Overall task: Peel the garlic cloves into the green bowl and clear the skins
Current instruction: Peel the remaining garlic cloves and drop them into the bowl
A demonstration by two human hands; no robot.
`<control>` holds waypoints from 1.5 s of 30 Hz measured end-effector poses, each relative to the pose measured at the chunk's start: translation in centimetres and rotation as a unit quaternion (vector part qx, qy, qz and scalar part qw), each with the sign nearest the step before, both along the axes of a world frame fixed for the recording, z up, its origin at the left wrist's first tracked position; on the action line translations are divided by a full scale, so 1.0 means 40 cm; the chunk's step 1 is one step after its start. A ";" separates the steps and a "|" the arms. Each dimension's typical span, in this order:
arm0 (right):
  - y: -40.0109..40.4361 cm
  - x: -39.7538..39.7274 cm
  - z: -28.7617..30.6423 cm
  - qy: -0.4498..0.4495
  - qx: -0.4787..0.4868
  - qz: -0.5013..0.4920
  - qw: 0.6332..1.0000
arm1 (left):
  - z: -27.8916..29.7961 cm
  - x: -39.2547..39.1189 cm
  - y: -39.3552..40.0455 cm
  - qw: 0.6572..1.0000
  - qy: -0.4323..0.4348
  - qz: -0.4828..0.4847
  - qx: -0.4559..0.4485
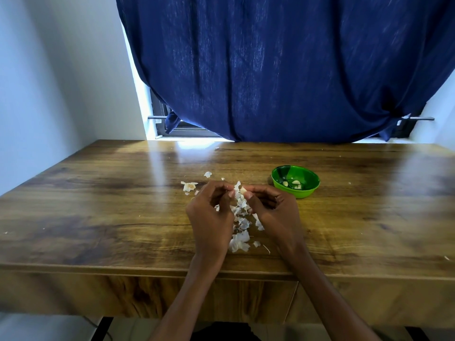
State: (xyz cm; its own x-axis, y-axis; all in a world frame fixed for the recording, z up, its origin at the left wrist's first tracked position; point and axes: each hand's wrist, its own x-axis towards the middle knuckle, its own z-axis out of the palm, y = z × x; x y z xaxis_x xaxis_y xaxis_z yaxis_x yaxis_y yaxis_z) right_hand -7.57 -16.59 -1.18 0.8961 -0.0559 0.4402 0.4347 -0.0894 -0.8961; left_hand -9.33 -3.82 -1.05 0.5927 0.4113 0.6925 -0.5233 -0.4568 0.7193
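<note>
Both hands meet over the middle of the wooden table (98, 193). My right hand (273, 210) pinches a small garlic clove (243, 190) at its fingertips. My left hand (211, 210) has curled fingers and pinches a strip of white skin (236, 187) at the clove. Loose white skins (240, 238) lie scattered under and between the hands. The green bowl (309, 190) stands just right of my right hand and holds a few peeled cloves (294, 183).
A garlic remnant with skin (189, 186) and another flake (208, 174) lie left of the hands. A dark blue curtain (283, 70) hangs behind the table's far edge. The near table edge (123, 268) runs below my wrists.
</note>
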 end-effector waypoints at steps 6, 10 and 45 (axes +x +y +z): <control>0.000 -0.002 0.000 -0.011 0.001 -0.008 1.000 | -0.005 0.003 0.006 0.998 -0.001 0.049 0.042; -0.003 -0.003 0.001 -0.016 -0.013 -0.013 1.000 | -0.005 -0.002 -0.002 0.991 0.063 0.053 0.108; -0.007 -0.001 0.016 -0.011 -0.005 0.067 0.998 | 0.011 0.001 0.013 0.986 0.100 -0.136 -0.003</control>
